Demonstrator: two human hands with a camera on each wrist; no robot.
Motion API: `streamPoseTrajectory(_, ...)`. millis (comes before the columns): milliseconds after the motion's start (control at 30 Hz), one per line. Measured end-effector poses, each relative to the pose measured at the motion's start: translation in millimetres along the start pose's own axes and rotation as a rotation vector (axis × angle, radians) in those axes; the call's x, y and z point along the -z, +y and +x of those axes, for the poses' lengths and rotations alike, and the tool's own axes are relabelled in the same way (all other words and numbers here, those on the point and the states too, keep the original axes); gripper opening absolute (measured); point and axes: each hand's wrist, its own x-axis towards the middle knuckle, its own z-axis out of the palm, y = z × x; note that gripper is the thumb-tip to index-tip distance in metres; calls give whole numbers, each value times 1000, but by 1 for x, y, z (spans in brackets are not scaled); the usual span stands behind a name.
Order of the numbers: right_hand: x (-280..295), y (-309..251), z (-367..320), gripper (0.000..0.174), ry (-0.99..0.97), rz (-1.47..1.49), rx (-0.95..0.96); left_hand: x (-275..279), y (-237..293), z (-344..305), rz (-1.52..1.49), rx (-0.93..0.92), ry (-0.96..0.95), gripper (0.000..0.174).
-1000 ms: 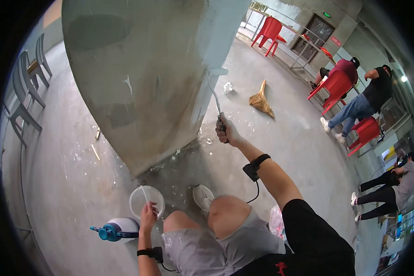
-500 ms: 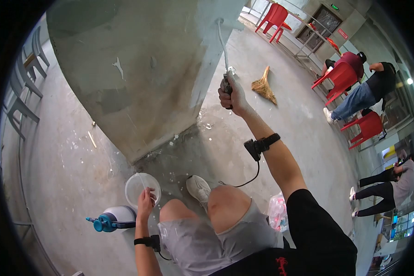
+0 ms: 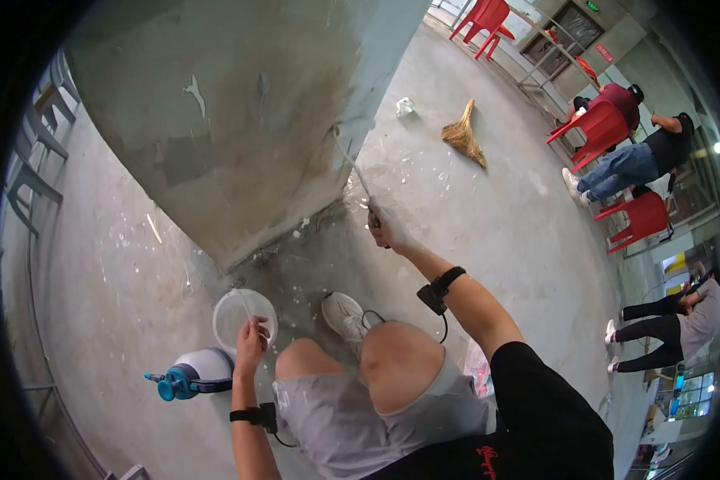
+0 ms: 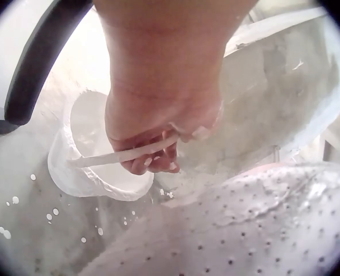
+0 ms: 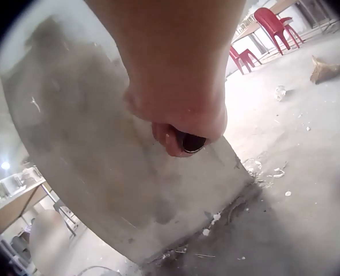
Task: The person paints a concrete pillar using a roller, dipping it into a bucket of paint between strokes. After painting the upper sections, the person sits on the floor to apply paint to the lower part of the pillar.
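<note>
My right hand (image 3: 390, 227) grips the black handle (image 5: 192, 142) of a paint roller, out in front of my knees. The roller's bent metal rod (image 3: 353, 162) reaches up to the concrete pillar (image 3: 240, 104), its roller end at the pillar's right-hand corner beside a paler painted strip. Low at the left, my left hand (image 3: 251, 346) holds the white strap handle (image 4: 115, 157) of a white plastic bucket (image 4: 72, 175), fingers curled round the strap. The bucket stands on the floor near the pillar's foot. Pale smears mark the left fingertips.
A large white bottle with a blue lid (image 3: 176, 384) stands left of the bucket. A straw hand broom (image 3: 464, 138) and a crumpled clear piece (image 3: 406, 106) lie right of the pillar. Grey chairs (image 3: 32, 188) line the left; red chairs (image 3: 636, 220) and several people are at the right.
My right hand first rose, carrying the roller up the pillar's corner, then came back down with it. My left hand stays at the bucket's handle. The head view has shifted slightly.
</note>
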Motion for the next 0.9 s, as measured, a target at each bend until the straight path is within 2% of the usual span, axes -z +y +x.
streamPoseTrajectory(67,-7,-18,-4,54,59,-48,48,3,-2,0,-36,-21,-29,37)
streamPoseTrajectory(133,-16,-55,-6,55,135,-48,182,2,-2,0,-55,-28,-42,37)
streamPoseTrajectory(200,-15,-91,-3,55,82,-12,332,2,-2,1,-74,-36,-55,37)
streamPoseTrajectory(300,-19,-149,-6,55,-14,107,380,-2,-3,3,-44,-51,-59,37)
streamPoseTrajectory(400,-26,-164,-5,55,-34,131,437,-6,0,2,-21,-32,-37,37)
streamPoseTrajectory(500,-33,-128,3,57,20,79,385,-8,0,4,-22,-7,-25,37)
streamPoseTrajectory(700,-19,-16,7,52,-27,46,115,-5,12,-4,-35,-7,-22,34)
streamPoseTrajectory(733,-16,-4,6,52,-28,50,107,-3,13,-4,-40,-10,-7,34)
streamPoseTrajectory(800,-9,20,6,50,26,20,-86,0,14,-7,-42,-8,8,34)
streamPoseTrajectory(900,3,46,13,50,88,-45,-130,5,15,-10,-49,-38,38,34)
